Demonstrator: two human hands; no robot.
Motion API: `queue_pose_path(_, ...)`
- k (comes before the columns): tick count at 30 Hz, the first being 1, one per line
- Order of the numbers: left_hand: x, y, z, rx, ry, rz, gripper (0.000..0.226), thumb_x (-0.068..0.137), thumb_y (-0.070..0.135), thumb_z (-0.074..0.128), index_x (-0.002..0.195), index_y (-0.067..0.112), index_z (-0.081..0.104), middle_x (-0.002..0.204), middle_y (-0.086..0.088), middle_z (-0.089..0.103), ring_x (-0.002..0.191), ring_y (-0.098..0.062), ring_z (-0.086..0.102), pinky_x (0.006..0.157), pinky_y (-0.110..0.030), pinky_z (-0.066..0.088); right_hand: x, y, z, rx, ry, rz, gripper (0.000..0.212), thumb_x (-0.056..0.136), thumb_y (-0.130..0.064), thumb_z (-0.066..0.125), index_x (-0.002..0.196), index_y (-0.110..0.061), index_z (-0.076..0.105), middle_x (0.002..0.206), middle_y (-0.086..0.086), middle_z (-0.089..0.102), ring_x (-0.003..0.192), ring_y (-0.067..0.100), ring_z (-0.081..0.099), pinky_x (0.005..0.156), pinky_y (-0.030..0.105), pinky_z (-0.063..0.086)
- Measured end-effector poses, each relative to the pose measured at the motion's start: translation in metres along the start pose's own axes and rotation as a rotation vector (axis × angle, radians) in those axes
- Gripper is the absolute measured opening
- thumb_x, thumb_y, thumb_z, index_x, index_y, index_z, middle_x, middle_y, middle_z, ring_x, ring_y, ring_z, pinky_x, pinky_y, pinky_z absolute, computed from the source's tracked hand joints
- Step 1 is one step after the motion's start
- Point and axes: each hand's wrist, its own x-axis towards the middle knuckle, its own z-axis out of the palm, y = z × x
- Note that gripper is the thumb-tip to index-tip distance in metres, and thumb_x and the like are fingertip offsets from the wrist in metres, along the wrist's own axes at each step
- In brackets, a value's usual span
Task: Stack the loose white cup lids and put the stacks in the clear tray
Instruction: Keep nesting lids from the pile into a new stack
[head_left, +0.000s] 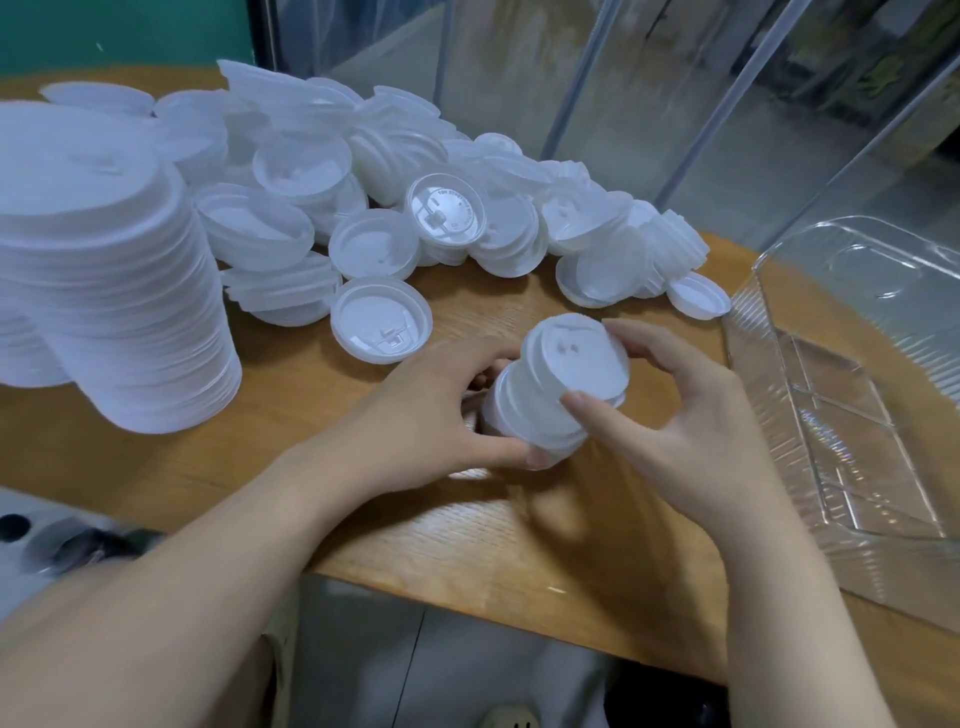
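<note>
I hold a short stack of round white plastic cup lids (558, 387) between both hands, just above the near part of the round wooden desk (291, 457). My left hand (441, 410) curls round the stack's lower left side, thumb at its bottom rim. My right hand (691, 415) pinches the top lid, thumb on the near edge and fingers over the far edge, so each grip is grasping the stack. To my right the clear plastic tray (857, 415) sits on the desk, and I see only its ribbed walls and moulded floor. Just beyond my hands a single white lid (382, 325) lies upside down. Further back a loose heap of white lids (441, 197) spreads across the desk. At far left stands a tall leaning column of stacked white lids (104, 291).
</note>
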Motion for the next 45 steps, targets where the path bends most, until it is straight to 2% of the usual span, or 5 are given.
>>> queue_pose_path(19, -0.001, 0.004, 0.001, -0.007, 0.021, 0.001, 0.084, 0.062, 0.058, 0.093, 0.137, 0.046, 0.056, 0.123, 0.026, 0.066, 0.120, 0.001, 0.060, 0.103, -0.035, 0.052, -0.003, 0.005, 0.013, -0.020, -0.186, 0.009, 0.053, 0.070, -0.062, 0.078, 0.115, -0.045, 0.056, 0.113, -0.028, 0.064, 0.114, -0.007, 0.057, 0.089, 0.004, 0.039)
queue_pose_path(26, -0.004, 0.006, 0.001, -0.018, 0.048, -0.002, 0.081, 0.063, 0.048, 0.095, 0.133, 0.053, 0.054, 0.117, 0.040, 0.060, 0.116, 0.013, 0.055, 0.091, -0.003, 0.042, 0.004, 0.001, 0.012, 0.011, -0.225, 0.060, 0.048, 0.070, -0.053, 0.085, 0.105, -0.038, 0.057, 0.109, -0.026, 0.065, 0.107, -0.009, 0.057, 0.082, 0.004, 0.042)
queue_pose_path(36, -0.004, 0.008, 0.000, -0.028, 0.059, 0.017, 0.078, 0.065, 0.049, 0.095, 0.134, 0.051, 0.058, 0.123, 0.028, 0.066, 0.119, 0.006, 0.058, 0.101, -0.023, 0.048, 0.007, 0.003, 0.008, 0.059, -0.265, 0.097, 0.047, 0.071, -0.060, 0.084, 0.107, -0.041, 0.061, 0.112, -0.028, 0.065, 0.106, -0.007, 0.060, 0.082, 0.008, 0.047)
queue_pose_path(41, -0.006, 0.003, 0.002, -0.014, 0.044, -0.035, 0.113, 0.053, 0.067, 0.090, 0.152, 0.056, 0.035, 0.125, 0.034, 0.054, 0.120, 0.003, 0.056, 0.106, -0.021, 0.045, 0.023, 0.031, -0.004, 0.154, 0.096, 0.207, 0.031, 0.087, -0.044, 0.080, 0.109, -0.025, 0.070, 0.108, -0.009, 0.072, 0.090, 0.003, 0.067, 0.071, 0.009, 0.048)
queue_pose_path(45, -0.006, 0.004, 0.002, -0.013, 0.060, 0.008, 0.104, 0.056, 0.070, 0.087, 0.148, 0.058, 0.040, 0.125, 0.036, 0.049, 0.119, 0.003, 0.055, 0.106, -0.026, 0.045, 0.045, 0.065, 0.008, 0.138, 0.341, 0.336, 0.022, 0.095, -0.028, 0.073, 0.111, -0.012, 0.071, 0.098, -0.006, 0.072, 0.073, -0.008, 0.061, 0.067, 0.005, 0.044)
